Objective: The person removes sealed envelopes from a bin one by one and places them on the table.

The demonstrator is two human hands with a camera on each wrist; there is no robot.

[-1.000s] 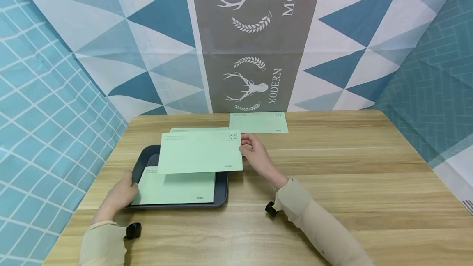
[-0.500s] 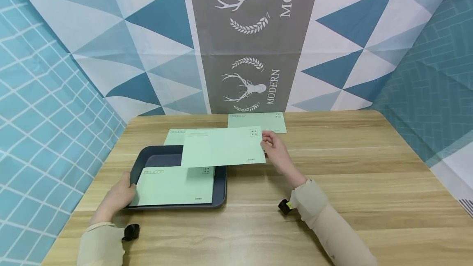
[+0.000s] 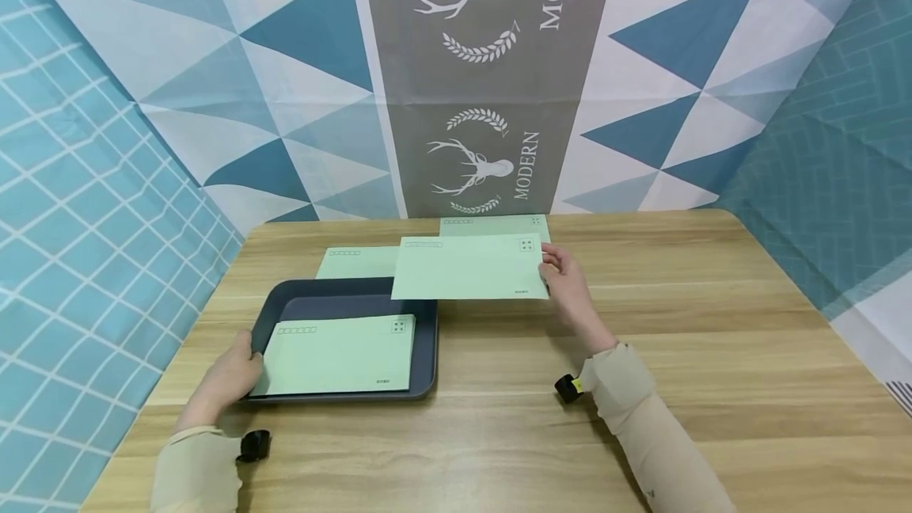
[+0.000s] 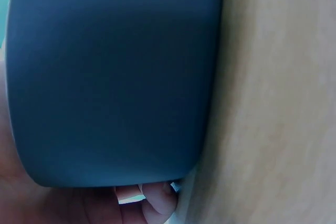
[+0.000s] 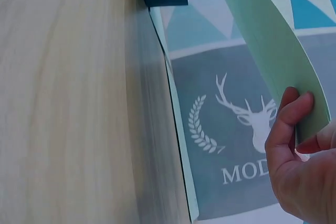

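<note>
In the head view my right hand [image 3: 570, 285] pinches the right edge of a pale green envelope [image 3: 466, 269], held above the table and overlapping the tray's back right corner. The right wrist view shows the thumb and fingers on either side of that envelope [image 5: 278, 45], which bows slightly. My left hand [image 3: 226, 377] grips the left side of a dark grey tray [image 3: 331, 305]. Close up in the left wrist view, the tray wall [image 4: 110, 87] hides part of that hand. Inside the tray's front part lie green envelopes [image 3: 338, 356], apparently stacked; how many cannot be told.
Behind the tray lies another green envelope [image 3: 356, 261], partly covered by the held one. A further envelope [image 3: 492, 225] lies at the table's back edge, against the patterned backdrop [image 3: 470, 85]. The wooden table [image 3: 641, 315] extends to the right.
My right hand has carried the envelope rightward and slightly back, from over the tray to mostly beyond its right side. More of the tray's envelopes now shows. My left hand stays on the tray.
</note>
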